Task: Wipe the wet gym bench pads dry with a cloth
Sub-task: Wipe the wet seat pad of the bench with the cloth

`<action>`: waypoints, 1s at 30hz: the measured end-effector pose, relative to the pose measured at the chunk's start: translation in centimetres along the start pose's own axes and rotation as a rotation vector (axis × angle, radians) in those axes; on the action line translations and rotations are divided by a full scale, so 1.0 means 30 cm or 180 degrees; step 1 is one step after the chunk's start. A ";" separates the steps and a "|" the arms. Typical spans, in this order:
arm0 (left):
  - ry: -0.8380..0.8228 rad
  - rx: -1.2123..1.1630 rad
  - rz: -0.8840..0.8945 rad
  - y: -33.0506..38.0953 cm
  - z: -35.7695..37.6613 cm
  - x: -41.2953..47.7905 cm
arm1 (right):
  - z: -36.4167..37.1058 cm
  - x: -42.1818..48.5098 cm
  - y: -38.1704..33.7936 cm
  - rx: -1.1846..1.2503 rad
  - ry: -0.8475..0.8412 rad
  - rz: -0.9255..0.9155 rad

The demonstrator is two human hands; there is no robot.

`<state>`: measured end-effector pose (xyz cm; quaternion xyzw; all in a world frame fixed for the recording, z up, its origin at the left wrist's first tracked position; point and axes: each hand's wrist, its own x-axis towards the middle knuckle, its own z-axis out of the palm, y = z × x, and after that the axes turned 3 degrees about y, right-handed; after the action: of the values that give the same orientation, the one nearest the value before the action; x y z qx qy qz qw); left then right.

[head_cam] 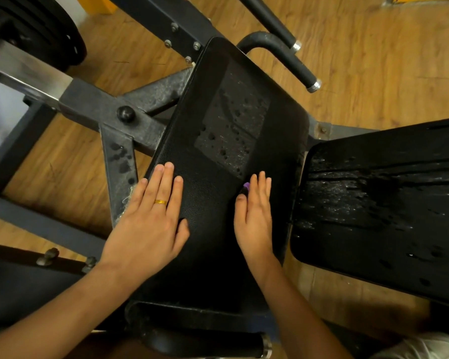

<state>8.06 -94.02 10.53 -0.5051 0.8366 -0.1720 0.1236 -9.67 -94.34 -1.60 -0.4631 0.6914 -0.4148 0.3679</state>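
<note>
We see both hands lying flat, fingers straight and together, on the near, dry-looking half of the middle pad [218, 141], a rounded black slab with a pebbled leather grain. The left hand [151, 216], with a gold ring [160, 202], is at its left edge and the right hand [254, 213] nearer its right edge, where a purple scrap [246, 185] peeks from under the forefinger; we cannot tell whether it is the cloth. Droplets bead on the pad's far half, the side pad [373, 203] just to the right glistens with streaks and drops, and beneath are a scuffed steel frame [96, 104] and a wood-plank floor [373, 60].
</note>
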 end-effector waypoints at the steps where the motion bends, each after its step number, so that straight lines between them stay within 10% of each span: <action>1: 0.0002 -0.0004 0.0001 0.000 0.000 -0.001 | 0.002 0.009 0.003 -0.0070 0.0070 -0.0088; 30: 0.0051 0.0028 0.0004 0.002 0.008 0.001 | 0.019 0.362 -0.062 -0.0324 0.0672 -0.0117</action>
<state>8.10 -94.07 10.29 -0.5027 0.8372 -0.1796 0.1193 -11.80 -105.18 -1.46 -0.4476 0.7379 -0.4322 0.2615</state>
